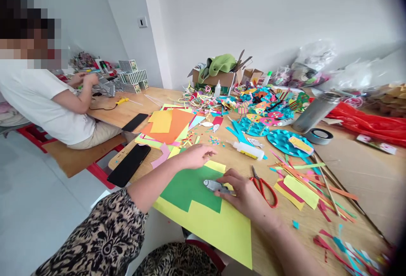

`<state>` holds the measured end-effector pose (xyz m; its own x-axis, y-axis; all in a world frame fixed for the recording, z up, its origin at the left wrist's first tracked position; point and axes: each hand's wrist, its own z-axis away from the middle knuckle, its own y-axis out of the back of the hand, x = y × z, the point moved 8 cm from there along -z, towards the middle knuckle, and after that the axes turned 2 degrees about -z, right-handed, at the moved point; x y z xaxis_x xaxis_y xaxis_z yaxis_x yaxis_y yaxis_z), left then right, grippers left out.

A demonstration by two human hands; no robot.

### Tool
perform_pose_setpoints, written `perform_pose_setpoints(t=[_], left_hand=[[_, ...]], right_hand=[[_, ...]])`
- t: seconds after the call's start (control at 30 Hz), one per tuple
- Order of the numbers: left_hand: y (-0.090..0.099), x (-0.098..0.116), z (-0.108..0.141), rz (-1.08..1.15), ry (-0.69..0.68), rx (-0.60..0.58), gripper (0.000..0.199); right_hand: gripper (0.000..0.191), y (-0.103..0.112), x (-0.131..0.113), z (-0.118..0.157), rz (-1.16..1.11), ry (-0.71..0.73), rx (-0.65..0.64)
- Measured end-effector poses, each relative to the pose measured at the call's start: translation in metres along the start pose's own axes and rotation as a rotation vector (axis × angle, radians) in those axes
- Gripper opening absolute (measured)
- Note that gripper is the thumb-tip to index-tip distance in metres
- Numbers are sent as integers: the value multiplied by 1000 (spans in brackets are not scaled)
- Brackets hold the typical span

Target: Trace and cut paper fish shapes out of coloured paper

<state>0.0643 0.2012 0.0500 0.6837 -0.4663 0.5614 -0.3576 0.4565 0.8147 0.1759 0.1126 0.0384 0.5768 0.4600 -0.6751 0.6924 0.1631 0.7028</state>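
Observation:
My right hand pinches a small grey paper fish with a drawn eye and scales. The fish lies over a green paper sheet, which rests on a larger yellow sheet. Just beyond the fish hovers my left hand, its fingers curled together at the tips; anything between them is too small to make out. Red-handled scissors lie beside my right hand. Behind them is a white glue bottle on its side, near another grey fish cutout.
Two black phones lie left. Orange paper and confetti sit behind my hands. Blue scalloped discs, a metal flask, tape and paper strips crowd the right. A co-worker sits left, hands on small parts.

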Motion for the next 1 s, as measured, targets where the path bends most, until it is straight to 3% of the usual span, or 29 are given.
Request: perform_pose_setpoints(t=[0.07,0.13,0.23,0.37,0.5,0.67,0.87,1.0], left_hand=[[7,6,31,-27,-67,145,36],[3,9,61,-18,-85,208,36],[-15,12,99,-1,-87,254,40],[-41,11,130,-43,-100,338,45],[-60,8,142,-119,-147,367,44],[-65,10,147,-200,-236,448,38],[-64,11,147,-207,-258,493,37],[-65,7,147,-187,-239,498,43]], right_hand=[[27,-13,-6,1,60,11,-72],[25,-20,-9,2,111,22,-105],[19,-28,-12,2,157,40,-141],[20,-37,-14,2,185,52,-158],[25,-32,-8,1,139,41,-114],[21,-7,4,0,-12,27,20],[37,-30,-2,2,77,37,-205],[39,-36,-1,3,150,27,-259]])
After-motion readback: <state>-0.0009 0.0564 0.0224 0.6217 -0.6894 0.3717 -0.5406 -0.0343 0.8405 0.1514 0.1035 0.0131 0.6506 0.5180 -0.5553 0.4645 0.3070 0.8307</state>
